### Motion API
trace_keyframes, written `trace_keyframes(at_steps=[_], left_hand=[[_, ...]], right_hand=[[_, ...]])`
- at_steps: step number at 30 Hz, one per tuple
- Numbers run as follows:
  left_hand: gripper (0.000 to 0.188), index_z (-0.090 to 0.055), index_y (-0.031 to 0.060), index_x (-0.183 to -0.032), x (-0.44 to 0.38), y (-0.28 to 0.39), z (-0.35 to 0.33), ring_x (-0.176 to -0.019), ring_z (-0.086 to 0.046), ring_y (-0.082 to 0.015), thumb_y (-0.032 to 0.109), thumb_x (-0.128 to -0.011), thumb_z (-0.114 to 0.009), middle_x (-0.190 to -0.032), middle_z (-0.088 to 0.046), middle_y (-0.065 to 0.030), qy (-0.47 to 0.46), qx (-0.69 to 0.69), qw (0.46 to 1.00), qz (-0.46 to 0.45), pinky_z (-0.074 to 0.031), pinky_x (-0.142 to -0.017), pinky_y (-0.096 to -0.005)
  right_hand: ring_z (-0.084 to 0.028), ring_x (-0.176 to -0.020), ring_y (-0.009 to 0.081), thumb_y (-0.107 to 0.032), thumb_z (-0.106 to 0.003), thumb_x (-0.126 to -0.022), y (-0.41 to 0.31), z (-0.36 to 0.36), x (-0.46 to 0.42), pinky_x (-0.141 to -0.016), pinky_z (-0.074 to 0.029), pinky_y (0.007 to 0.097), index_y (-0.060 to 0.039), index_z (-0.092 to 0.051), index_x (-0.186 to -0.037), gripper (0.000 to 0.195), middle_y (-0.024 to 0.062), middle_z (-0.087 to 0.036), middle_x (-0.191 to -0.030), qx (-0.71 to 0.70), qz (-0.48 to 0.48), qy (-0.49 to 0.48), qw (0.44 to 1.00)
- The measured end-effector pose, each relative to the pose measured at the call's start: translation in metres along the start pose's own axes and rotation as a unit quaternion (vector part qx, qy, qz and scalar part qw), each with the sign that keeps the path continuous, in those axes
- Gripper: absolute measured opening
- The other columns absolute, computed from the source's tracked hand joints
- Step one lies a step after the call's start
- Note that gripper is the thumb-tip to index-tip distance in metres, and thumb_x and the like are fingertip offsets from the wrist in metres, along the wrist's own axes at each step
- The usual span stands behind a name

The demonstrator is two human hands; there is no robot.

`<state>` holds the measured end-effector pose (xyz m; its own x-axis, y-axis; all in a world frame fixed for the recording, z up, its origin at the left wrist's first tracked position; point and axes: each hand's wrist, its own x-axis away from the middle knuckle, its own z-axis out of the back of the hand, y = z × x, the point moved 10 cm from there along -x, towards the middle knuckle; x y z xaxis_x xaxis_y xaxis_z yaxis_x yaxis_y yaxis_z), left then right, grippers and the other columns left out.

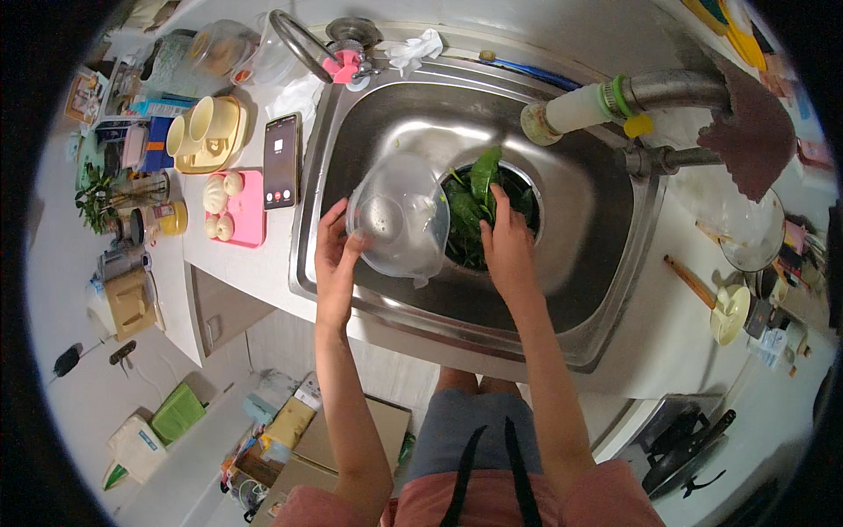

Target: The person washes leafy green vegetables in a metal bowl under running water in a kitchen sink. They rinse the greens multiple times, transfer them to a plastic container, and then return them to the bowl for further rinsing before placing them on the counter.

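My left hand (337,253) grips the rim of a translucent plastic bowl (395,217), thumb on the near side. The bowl is tilted over the left half of a stainless steel sink (586,263). Right beside it, a round metal bowl (539,217) stands in the sink, filled with dark green leafy vegetables (466,211). My right hand (508,244) reaches into these greens, with thumb and index finger against an upright leaf. Its other fingers are partly hidden among the leaves.
A thick faucet pipe with a white nozzle (573,115) juts over the sink from the right; a curved tap (296,33) stands at the back left. On the left counter lie a phone (282,161), a pink board (247,211) with several buns, and a yellow tray (234,148) with cups.
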<state>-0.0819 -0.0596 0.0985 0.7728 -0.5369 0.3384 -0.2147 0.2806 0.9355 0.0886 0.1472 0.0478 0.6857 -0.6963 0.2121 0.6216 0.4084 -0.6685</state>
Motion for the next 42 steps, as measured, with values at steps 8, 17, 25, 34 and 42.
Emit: trace_keyframes(at_steps=[8,17,25,34,42], left_hand=[[0.062,-0.030,0.0125,-0.155,0.008,0.016,0.001,-0.128,-0.052,-0.0240,0.027,-0.101,-0.058,-0.143,-0.050,-0.0165,0.018,0.010,1.000,0.023,-0.037,-0.113,-0.0396],[0.063,-0.030,0.0091,-0.153,0.015,0.035,-0.021,-0.133,-0.048,-0.0244,0.021,-0.098,-0.059,-0.143,-0.050,-0.0188,-0.014,0.014,0.999,-0.025,-0.035,-0.115,-0.0404],[0.068,-0.030,0.0096,-0.153,0.025,0.045,-0.049,-0.132,-0.048,-0.0241,0.010,-0.093,-0.062,-0.141,-0.047,-0.0152,-0.036,-0.013,0.997,-0.065,-0.036,-0.111,-0.0371],[0.078,-0.028,0.0097,-0.153,0.034,0.049,-0.076,-0.127,-0.049,-0.0230,0.002,-0.086,-0.068,-0.136,-0.047,-0.0131,-0.070,-0.015,0.995,-0.064,-0.039,-0.109,-0.0364],[0.087,-0.029,0.0090,-0.152,0.037,0.048,-0.078,-0.125,-0.050,-0.0227,0.006,-0.081,-0.079,-0.136,-0.049,-0.0131,-0.052,-0.013,0.997,-0.064,-0.040,-0.109,-0.0379]], right_hand=[[-0.063,-0.106,0.0350,-0.011,-0.056,-0.098,-0.013,0.021,0.005,-0.088,-0.051,0.0456,-0.0015,-0.048,-0.135,0.039,0.0200,-0.057,-0.123,0.031,0.048,0.057,0.997],[-0.065,-0.088,0.0310,0.003,-0.058,-0.091,0.013,0.029,0.001,-0.076,-0.052,0.0403,-0.0033,-0.058,-0.120,0.029,0.0165,-0.061,-0.109,-0.069,0.041,0.097,0.992],[-0.062,-0.083,0.0276,-0.001,-0.065,-0.088,-0.019,0.050,0.017,-0.073,-0.051,0.0381,-0.0040,-0.062,-0.106,0.018,0.0117,-0.055,-0.095,-0.111,0.113,0.120,0.980],[-0.051,-0.089,0.0309,-0.012,-0.080,-0.077,-0.055,0.027,0.020,-0.079,-0.045,0.0412,-0.0093,-0.065,-0.114,0.040,0.0137,-0.042,-0.102,-0.105,0.104,0.126,0.981],[-0.053,-0.087,0.0313,-0.005,-0.074,-0.081,-0.041,0.022,0.016,-0.077,-0.046,0.0417,-0.0060,-0.062,-0.097,0.021,0.0140,-0.043,-0.101,-0.054,0.117,0.168,0.977]])
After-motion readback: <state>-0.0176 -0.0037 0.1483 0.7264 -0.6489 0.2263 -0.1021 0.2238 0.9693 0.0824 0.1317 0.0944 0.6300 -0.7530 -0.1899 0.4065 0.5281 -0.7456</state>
